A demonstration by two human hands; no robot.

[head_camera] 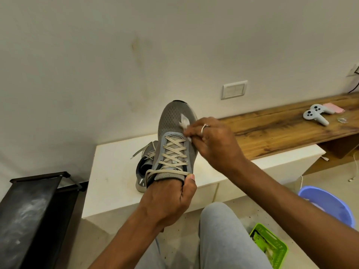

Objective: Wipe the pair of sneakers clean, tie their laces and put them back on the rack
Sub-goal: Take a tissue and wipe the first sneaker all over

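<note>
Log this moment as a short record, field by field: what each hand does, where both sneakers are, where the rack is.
left hand: grips the held sneaker at its collar
right hand: pinches a white wipe against that sneaker's toe mesh
other sneaker: on the white bench, partly behind the held one, laces loose
rack: black, at far left beside the bench
nearby: blue basin and green basket on the floor at right

The white counter [112,171] carries one grey sneaker [143,166]. On the wooden counter [281,133] beside it lie two controllers [315,114] and a pink object [333,108]. On the floor [101,233] stand a tub [326,204], a basket [272,245] and a rack [38,210].
</note>
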